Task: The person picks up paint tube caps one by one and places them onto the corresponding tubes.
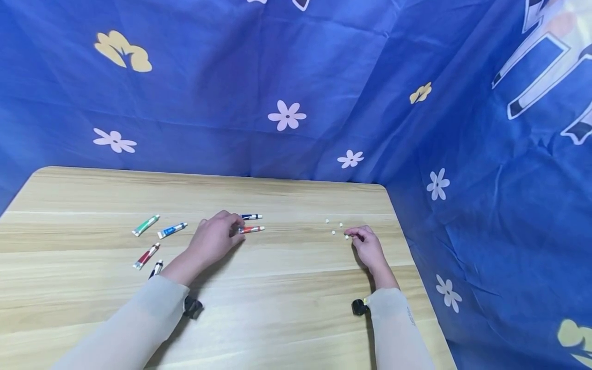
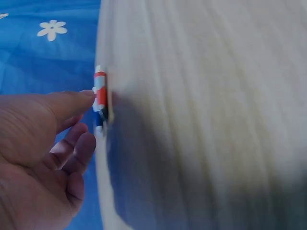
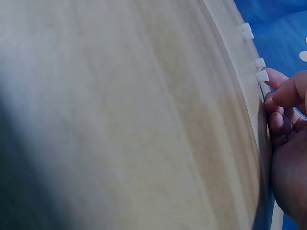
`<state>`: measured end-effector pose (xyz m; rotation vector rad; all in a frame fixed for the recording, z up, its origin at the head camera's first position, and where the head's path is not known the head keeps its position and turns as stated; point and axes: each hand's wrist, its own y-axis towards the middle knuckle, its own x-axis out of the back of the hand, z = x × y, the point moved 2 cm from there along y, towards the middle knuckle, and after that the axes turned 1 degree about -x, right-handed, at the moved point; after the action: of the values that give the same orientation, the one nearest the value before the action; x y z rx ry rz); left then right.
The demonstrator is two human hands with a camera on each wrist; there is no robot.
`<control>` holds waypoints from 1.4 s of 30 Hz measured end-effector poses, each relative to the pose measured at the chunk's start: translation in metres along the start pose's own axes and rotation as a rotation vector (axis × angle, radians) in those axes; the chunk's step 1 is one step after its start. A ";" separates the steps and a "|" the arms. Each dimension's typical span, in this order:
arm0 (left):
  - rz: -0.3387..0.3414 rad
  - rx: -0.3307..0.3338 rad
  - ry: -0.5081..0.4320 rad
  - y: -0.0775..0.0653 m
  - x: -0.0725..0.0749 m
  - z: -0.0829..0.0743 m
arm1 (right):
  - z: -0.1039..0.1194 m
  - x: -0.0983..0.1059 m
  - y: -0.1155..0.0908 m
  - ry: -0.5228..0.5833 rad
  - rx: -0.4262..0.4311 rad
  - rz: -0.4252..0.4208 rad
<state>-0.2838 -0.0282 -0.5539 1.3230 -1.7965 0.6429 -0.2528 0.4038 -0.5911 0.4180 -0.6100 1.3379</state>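
My left hand (image 1: pixel 215 236) hovers around the near ends of two small paint tubes, thumb and fingers apart. The orange-red tube (image 1: pixel 253 229) lies between its fingertips; a dark blue tube (image 1: pixel 252 217) is just behind. In the left wrist view the left hand (image 2: pixel 43 148) has a straight digit reaching the orange-red tube (image 2: pixel 100 88), the other fingers loosely bent. My right hand (image 1: pixel 367 249) is low over the table, its forefinger tip beside a small white piece (image 1: pixel 347 237). The right wrist view shows that fingertip close against the white piece (image 3: pixel 262 76).
Left of the left hand lie a green tube (image 1: pixel 146 225), a blue tube (image 1: pixel 172 230), a red tube (image 1: pixel 147 256) and a black-and-white tube (image 1: pixel 156 268) partly behind the wrist. Several white pieces, one at the back (image 1: pixel 327 221), sit on the wooden table (image 1: pixel 277 298). Blue cloth (image 1: pixel 208 103) hangs behind.
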 end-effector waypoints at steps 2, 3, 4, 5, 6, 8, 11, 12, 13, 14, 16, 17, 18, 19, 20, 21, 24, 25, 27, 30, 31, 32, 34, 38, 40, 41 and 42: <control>-0.011 0.008 -0.010 -0.005 0.006 -0.001 | 0.001 0.000 0.000 0.001 0.002 0.002; -0.015 0.013 -0.013 -0.008 0.009 -0.002 | 0.002 0.000 0.000 0.003 0.002 0.004; -0.017 0.019 -0.017 -0.012 0.012 -0.002 | 0.002 0.000 -0.001 0.007 0.005 0.005; -0.021 0.026 -0.019 -0.015 0.015 -0.002 | 0.002 0.000 -0.001 0.011 0.007 0.007; -0.022 0.034 -0.023 -0.019 0.017 -0.002 | 0.002 0.000 -0.001 0.015 0.009 0.008; -0.025 0.049 -0.030 -0.027 0.022 -0.001 | 0.002 0.000 -0.002 0.023 0.012 0.010; -0.046 0.068 -0.038 -0.039 0.028 0.001 | 0.001 0.000 -0.003 0.030 0.020 0.006; -0.056 0.074 -0.042 -0.044 0.030 0.002 | 0.001 0.000 -0.003 0.031 0.021 0.006; -0.067 0.078 -0.045 -0.048 0.032 0.003 | 0.001 0.000 -0.003 0.034 0.023 0.004; -0.079 0.083 -0.049 -0.052 0.033 0.005 | 0.000 0.000 -0.003 0.037 0.025 0.002; -0.102 0.089 -0.054 -0.060 0.038 0.008 | -0.001 0.000 -0.003 0.035 0.025 0.000; -0.110 0.093 -0.052 -0.064 0.040 0.011 | -0.001 0.000 -0.004 0.034 0.027 0.000; -0.117 0.100 -0.053 -0.068 0.042 0.014 | -0.001 0.001 -0.004 0.037 0.030 0.000; -0.120 0.110 -0.055 -0.072 0.044 0.017 | -0.001 0.001 -0.004 0.038 0.034 0.002; -0.124 0.119 -0.055 -0.075 0.047 0.021 | -0.001 0.001 -0.005 0.038 0.040 0.004; -0.130 0.127 -0.054 -0.078 0.050 0.025 | -0.001 0.001 -0.005 0.037 0.048 0.005; -0.154 0.156 -0.054 -0.087 0.059 0.038 | -0.001 0.002 -0.005 0.037 0.072 0.008; -0.168 0.161 -0.052 -0.089 0.062 0.043 | -0.001 0.002 -0.005 0.036 0.080 0.008; -0.197 0.166 -0.043 -0.094 0.067 0.051 | -0.001 0.002 -0.005 0.033 0.088 0.008; -0.218 0.182 -0.036 -0.099 0.072 0.063 | -0.002 0.002 -0.005 0.032 0.090 0.012; -0.218 0.189 -0.035 -0.101 0.073 0.066 | -0.002 0.002 -0.005 0.031 0.089 0.012; -0.215 0.196 -0.033 -0.102 0.074 0.070 | -0.002 0.002 -0.005 0.028 0.085 0.012; -0.213 0.209 -0.027 -0.106 0.075 0.075 | -0.002 0.002 -0.005 0.022 0.081 0.010; -0.222 0.228 -0.015 -0.113 0.077 0.087 | -0.004 0.001 -0.004 0.000 0.088 0.001; -0.225 0.243 -0.015 -0.118 0.078 0.094 | -0.004 0.000 -0.004 -0.007 0.098 -0.004; -0.227 0.253 -0.015 -0.120 0.079 0.097 | -0.004 0.000 -0.004 -0.010 0.102 -0.006; -0.228 0.263 -0.015 -0.122 0.080 0.100 | -0.004 0.000 -0.004 -0.013 0.105 -0.008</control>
<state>-0.2095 -0.1888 -0.5493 1.6837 -1.5799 0.7628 -0.2480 0.4056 -0.5934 0.5140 -0.5495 1.3648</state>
